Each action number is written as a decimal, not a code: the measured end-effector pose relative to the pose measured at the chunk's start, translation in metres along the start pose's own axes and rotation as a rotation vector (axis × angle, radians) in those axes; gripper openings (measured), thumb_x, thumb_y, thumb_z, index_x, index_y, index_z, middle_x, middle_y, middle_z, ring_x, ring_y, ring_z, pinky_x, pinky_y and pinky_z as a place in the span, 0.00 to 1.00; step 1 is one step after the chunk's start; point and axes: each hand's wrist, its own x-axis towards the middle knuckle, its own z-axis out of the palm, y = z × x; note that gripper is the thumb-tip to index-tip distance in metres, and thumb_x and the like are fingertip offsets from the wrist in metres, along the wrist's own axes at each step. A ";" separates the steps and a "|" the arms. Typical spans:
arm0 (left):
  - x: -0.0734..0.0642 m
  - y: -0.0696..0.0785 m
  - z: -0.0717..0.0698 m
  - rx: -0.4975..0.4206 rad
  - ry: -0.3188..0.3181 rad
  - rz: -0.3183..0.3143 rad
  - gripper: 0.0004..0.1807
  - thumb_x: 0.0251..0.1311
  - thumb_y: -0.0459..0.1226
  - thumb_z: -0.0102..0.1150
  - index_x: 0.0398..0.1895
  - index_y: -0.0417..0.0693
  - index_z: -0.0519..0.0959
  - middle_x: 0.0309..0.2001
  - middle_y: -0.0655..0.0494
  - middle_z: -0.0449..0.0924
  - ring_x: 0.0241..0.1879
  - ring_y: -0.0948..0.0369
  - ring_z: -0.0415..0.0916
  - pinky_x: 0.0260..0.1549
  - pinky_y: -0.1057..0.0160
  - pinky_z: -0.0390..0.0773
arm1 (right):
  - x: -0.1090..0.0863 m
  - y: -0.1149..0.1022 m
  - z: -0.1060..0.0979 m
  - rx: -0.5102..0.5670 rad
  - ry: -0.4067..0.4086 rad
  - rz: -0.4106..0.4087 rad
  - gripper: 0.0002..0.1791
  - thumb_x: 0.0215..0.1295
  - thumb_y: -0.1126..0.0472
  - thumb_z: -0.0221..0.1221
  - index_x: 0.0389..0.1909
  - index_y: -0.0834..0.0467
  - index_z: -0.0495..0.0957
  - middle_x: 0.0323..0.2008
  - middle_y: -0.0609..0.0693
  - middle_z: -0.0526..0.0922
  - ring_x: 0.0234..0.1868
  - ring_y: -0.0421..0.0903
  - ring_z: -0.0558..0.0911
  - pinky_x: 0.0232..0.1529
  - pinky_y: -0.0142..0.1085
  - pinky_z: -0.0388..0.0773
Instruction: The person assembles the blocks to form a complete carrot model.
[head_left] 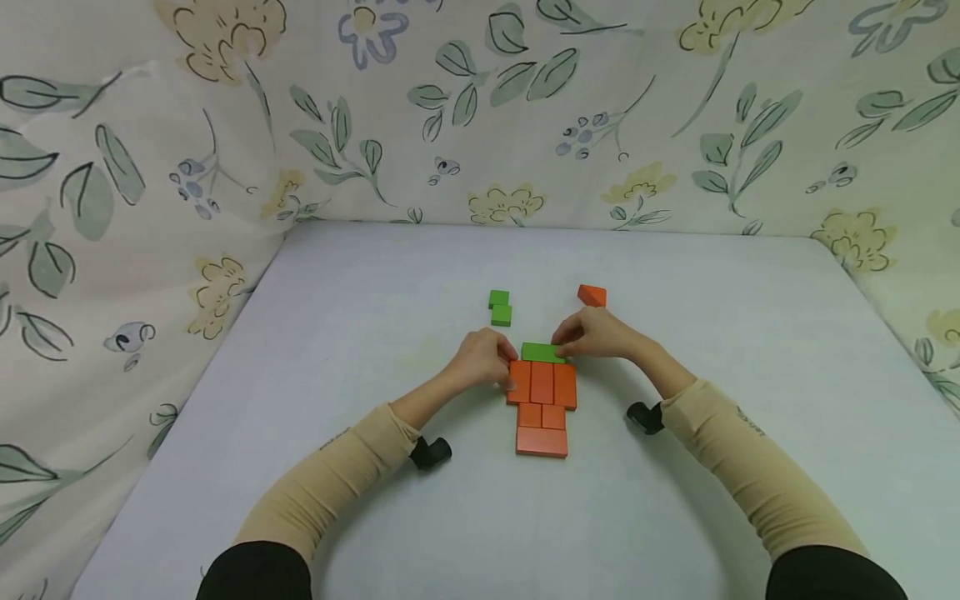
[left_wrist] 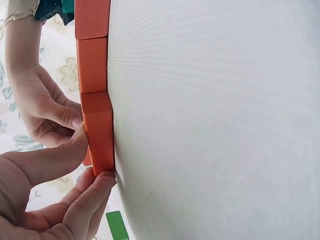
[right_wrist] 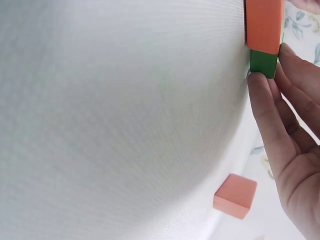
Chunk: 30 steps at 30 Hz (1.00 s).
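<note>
Flat orange blocks (head_left: 542, 407) lie packed together on the pale table (head_left: 360, 333): three upright ones side by side, two small squares below, and one long block at the bottom. A green block (head_left: 540, 352) lies across the top of them. My left hand (head_left: 508, 377) pinches the leftmost orange block (left_wrist: 99, 135) with the thumb on its face and a finger at its end. My right hand (head_left: 561, 348) grips the green block (right_wrist: 263, 62) at its right end, fingers over its top and end.
Two small green cubes (head_left: 499, 307) sit behind the left hand, and an orange wedge (head_left: 592, 294) lies behind the right hand. Flowered cloth (head_left: 480, 108) walls the table at the back and both sides.
</note>
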 end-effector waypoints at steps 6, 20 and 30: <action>-0.001 0.001 -0.001 -0.016 -0.001 -0.008 0.20 0.38 0.26 0.78 0.39 0.36 0.84 0.32 0.52 0.82 0.31 0.60 0.76 0.32 0.67 0.77 | 0.001 0.000 0.001 -0.001 -0.002 -0.003 0.09 0.59 0.65 0.66 0.40 0.65 0.85 0.35 0.52 0.86 0.34 0.44 0.80 0.41 0.40 0.79; 0.000 -0.002 -0.002 -0.008 -0.001 0.011 0.19 0.38 0.27 0.78 0.39 0.36 0.84 0.31 0.52 0.82 0.30 0.60 0.76 0.31 0.68 0.76 | 0.025 -0.020 -0.014 -0.056 -0.045 0.055 0.14 0.63 0.64 0.63 0.47 0.67 0.82 0.40 0.55 0.85 0.42 0.50 0.81 0.45 0.44 0.78; -0.001 -0.001 -0.002 -0.011 -0.001 0.032 0.18 0.39 0.26 0.77 0.38 0.36 0.84 0.31 0.51 0.83 0.29 0.60 0.76 0.31 0.68 0.76 | 0.069 -0.041 -0.001 -0.153 0.072 0.033 0.14 0.60 0.68 0.63 0.47 0.68 0.82 0.43 0.59 0.84 0.45 0.53 0.79 0.49 0.44 0.76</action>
